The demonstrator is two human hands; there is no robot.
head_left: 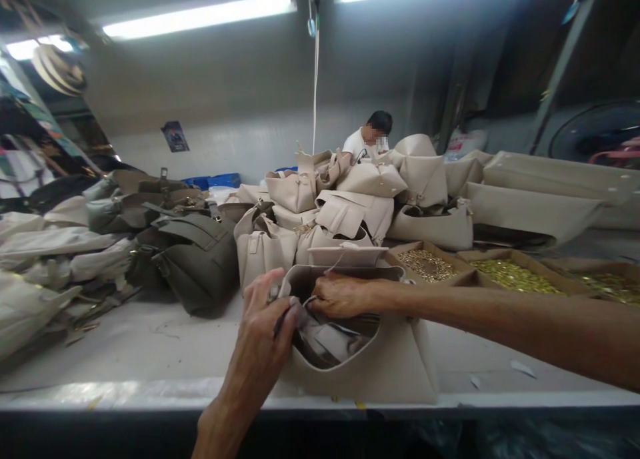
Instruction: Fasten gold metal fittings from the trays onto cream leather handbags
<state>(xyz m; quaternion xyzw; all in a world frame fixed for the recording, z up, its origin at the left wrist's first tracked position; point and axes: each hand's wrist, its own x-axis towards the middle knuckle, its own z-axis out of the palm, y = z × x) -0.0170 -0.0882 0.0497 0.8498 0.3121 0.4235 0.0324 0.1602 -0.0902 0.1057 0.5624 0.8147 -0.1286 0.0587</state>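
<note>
Beige handbag [360, 372] looks soft and light, so we hold its top edge [345, 271]: left hand [263, 329] pinching, right hand [340, 296] curled over.

Free: bare tabletop [150, 352] left of open beige handbag [360, 369]. Obstructions: stacked handbags [320, 212] behind; cardboard trays of gold fittings [515, 275] rear right.

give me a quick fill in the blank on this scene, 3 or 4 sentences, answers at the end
The left hand and the right hand both reach into the open top of a beige ____ on the white table.
Small gold pieces lie in shallow cardboard ____ to the right.
Behind the stacked beige bags, a person wears a white ____.
The large bag left of that stack is olive ____.

Answers: handbag; boxes; shirt; green
</note>
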